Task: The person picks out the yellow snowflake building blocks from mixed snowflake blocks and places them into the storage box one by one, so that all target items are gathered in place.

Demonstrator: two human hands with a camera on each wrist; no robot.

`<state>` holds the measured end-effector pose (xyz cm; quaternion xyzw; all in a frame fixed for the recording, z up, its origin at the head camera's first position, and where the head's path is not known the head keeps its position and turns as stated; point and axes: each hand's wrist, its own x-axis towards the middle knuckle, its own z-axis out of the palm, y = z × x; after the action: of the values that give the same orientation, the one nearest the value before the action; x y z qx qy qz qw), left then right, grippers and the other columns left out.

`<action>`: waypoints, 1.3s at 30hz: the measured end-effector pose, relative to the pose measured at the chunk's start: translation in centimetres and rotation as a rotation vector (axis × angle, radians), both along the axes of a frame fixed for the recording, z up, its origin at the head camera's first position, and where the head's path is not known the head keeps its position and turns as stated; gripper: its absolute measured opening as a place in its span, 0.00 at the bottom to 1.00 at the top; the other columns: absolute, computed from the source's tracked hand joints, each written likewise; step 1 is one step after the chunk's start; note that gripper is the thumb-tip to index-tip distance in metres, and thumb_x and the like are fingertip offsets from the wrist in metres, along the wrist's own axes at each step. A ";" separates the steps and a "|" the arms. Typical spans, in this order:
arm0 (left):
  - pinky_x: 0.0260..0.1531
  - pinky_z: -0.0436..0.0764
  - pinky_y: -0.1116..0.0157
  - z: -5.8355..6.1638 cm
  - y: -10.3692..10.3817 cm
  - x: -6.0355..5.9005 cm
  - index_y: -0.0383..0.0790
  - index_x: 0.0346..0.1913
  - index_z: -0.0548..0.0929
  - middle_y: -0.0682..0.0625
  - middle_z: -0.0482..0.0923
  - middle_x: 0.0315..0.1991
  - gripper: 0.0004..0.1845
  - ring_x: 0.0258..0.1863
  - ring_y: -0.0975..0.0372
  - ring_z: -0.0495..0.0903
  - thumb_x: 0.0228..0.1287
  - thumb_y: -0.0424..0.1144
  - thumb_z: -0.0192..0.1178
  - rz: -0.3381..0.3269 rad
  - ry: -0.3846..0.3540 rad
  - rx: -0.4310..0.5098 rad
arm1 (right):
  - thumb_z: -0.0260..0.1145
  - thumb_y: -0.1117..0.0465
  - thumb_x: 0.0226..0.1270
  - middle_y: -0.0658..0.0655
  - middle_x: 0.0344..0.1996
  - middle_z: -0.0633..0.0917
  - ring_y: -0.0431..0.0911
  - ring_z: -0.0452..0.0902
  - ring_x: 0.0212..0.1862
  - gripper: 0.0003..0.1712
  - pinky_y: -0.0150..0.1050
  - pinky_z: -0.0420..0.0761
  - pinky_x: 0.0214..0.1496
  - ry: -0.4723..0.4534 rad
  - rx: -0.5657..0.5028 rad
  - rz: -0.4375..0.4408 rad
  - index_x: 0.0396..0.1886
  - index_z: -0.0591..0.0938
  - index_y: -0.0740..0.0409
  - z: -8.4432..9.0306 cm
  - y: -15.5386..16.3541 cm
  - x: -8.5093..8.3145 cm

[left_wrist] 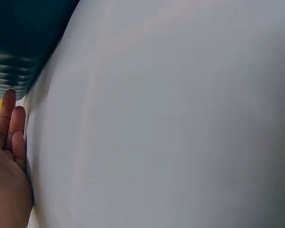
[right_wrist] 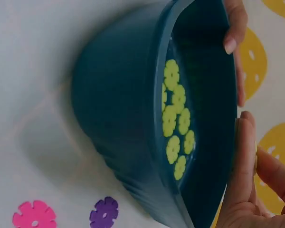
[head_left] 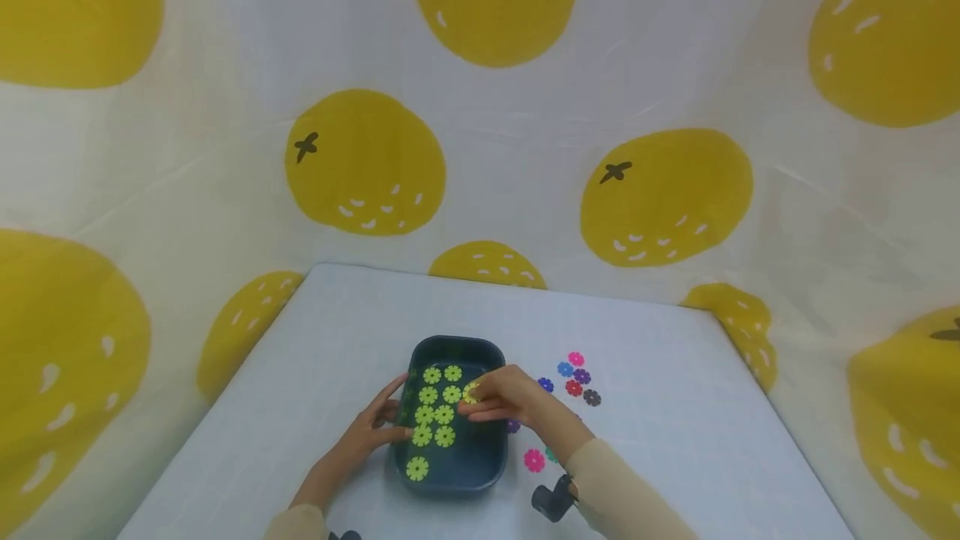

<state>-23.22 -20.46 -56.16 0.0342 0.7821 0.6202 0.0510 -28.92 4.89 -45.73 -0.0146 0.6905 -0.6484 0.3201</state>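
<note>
A dark blue tray [head_left: 480, 465] sits on the white table [head_left: 675, 440] with several yellow-green flower discs [head_left: 435, 415] laid flat in it. My left hand [head_left: 372, 427] rests against the tray's left rim with straight fingers [left_wrist: 9, 124] beside the ribbed wall [left_wrist: 9, 78]. My right hand [head_left: 504, 398] reaches over the tray's right side and pinches one yellow-green disc [head_left: 471, 392] at its fingertips. In the right wrist view the tray [right_wrist: 118, 109] is seen side-on with the discs [right_wrist: 175, 118] inside and my right hand's fingers [right_wrist: 242, 161] along its rim.
Loose coloured discs lie on the table right of the tray: pink [head_left: 576, 358], blue [head_left: 565, 369], purple [head_left: 582, 377], red [head_left: 573, 388], a dark one [head_left: 592, 397] and another pink one [head_left: 534, 461]. White cloth with yellow fruit prints [head_left: 360, 165] walls the table.
</note>
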 end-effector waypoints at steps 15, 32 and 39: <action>0.60 0.62 0.44 0.3 0.6 -0.2 0.68 0.67 0.58 0.48 0.74 0.50 0.44 0.48 0.58 0.72 0.48 0.45 0.69 0.041 -0.005 -0.068 | 0.62 0.69 0.57 0.68 0.31 0.84 0.55 0.84 0.33 0.11 0.45 0.82 0.38 0.008 0.214 0.334 0.40 0.80 0.71 -0.7 -3.3 -1.3; 0.57 0.64 0.43 0.8 0.8 0.2 0.66 0.68 0.58 0.46 0.73 0.50 0.44 0.47 0.57 0.71 0.48 0.44 0.69 0.041 -0.014 -0.052 | 0.64 0.69 0.55 0.67 0.26 0.85 0.54 0.84 0.28 0.05 0.41 0.83 0.33 -0.013 0.403 0.464 0.30 0.82 0.68 -3.2 -3.3 0.0; 0.59 0.61 0.42 0.5 0.5 0.4 0.64 0.68 0.59 0.46 0.73 0.50 0.44 0.48 0.57 0.71 0.48 0.43 0.69 0.043 -0.003 -0.031 | 0.68 0.68 0.51 0.65 0.22 0.85 0.52 0.83 0.24 0.04 0.38 0.83 0.27 0.026 0.542 0.469 0.24 0.84 0.67 -3.4 -3.8 0.6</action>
<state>-22.81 -19.98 -55.63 0.0155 0.7922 0.6088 0.0393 -28.34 1.11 -49.10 -0.0957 0.8193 -0.3504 0.4436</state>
